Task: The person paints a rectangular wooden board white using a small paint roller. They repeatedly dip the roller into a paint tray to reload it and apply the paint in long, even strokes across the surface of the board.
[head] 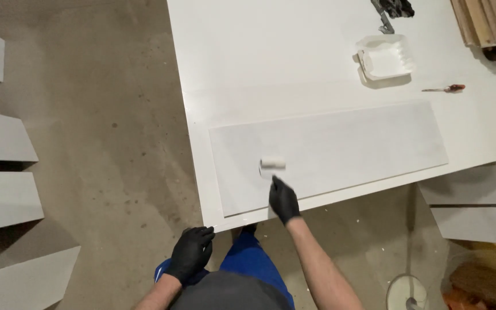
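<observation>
**Roller on the panel, right hand gripping it**

I look straight down over a large white table (pixel 317 51) and a concrete floor (pixel 104 132). My right hand (pixel 283 200), in a black glove, reaches over the near edge of the table and is curled shut around the handle of a small paint roller (pixel 272 163). The handle itself is hidden inside my fist, so I can only see the short white sleeve of the roller, which lies on the surface of a long pale grey panel (pixel 340 152). That panel lies flat on the table, its long side running roughly parallel to the near table edge, and the roller sits in its left half, close to the front edge.

My left hand (pixel 190 252), also in a black glove, hangs below the table edge beside my thigh, over blue trousers (pixel 252 261). Its fingers are bent loosely inward and it holds nothing; it touches neither table nor panel.

Further back on the table a white paint tray (pixel 386 57) sits well apart from the panel. To the right of it lies a screwdriver with a red handle (pixel 448 88), and a dark metal tool (pixel 390 10) lies near the far edge. Several grey boards (pixel 1 198) rest on the floor at my left, and more boards (pixel 477 201) lie below the table's right end.
</observation>
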